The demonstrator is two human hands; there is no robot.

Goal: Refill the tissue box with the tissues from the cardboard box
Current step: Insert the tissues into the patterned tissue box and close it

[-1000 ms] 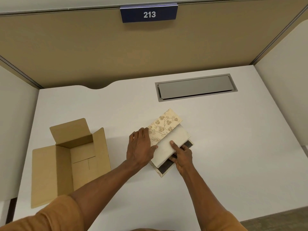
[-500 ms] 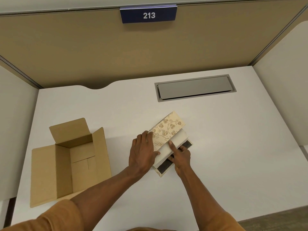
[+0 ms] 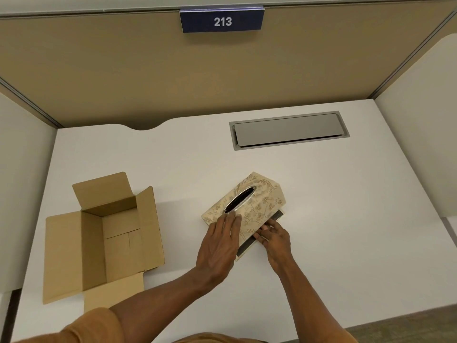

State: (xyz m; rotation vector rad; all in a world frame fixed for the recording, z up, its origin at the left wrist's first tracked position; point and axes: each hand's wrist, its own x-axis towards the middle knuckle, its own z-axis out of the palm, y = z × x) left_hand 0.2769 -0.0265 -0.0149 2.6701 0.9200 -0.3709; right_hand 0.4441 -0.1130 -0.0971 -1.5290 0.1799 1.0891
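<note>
Now the tissue box (image 3: 257, 206) lid is down, hiding the tissues.

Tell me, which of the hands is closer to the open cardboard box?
The left. The left hand rests on top of the tissue box, on the side facing the cardboard box. The right hand is at the tissue box's far side, farther away.

Matt brown cardboard box (image 3: 103, 238), faintly glossy floral-embossed tissue box (image 3: 257, 204), smooth white desk (image 3: 346, 219)
</note>
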